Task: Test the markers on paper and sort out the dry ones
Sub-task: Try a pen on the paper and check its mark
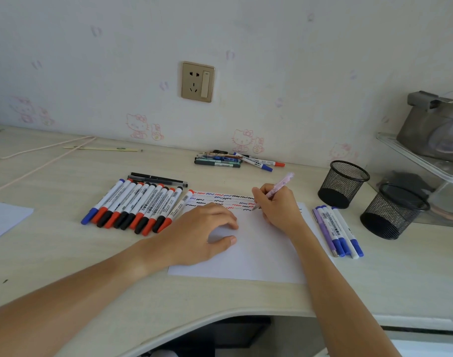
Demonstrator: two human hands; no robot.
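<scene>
Markers are light, stiff plastic sticks, easy to pinch mid-barrel, though smooth and round enough to roll on the desk [65,253]; take each by the barrel, not the cap. At the left, a row of markers [132,208] lies side by side, white barrels with blue, red and black caps toward the person, and two dark pens sit just behind them. The left hand [199,233] rests on the paper [259,253] with fingers loosely arched, holding nothing, pinning the sheet. Wavy red, blue and black test lines [223,199] fill the paper's far edge. The right hand [279,207] grips a pink pen [277,188] in a writing hold, its tip touching the paper at the right end of the lines. A mixed pile of pens [235,159] lies by the wall. Right of the paper lie four blue-capped markers [338,230], likely still waiting, near two black mesh cups [362,197].
</scene>
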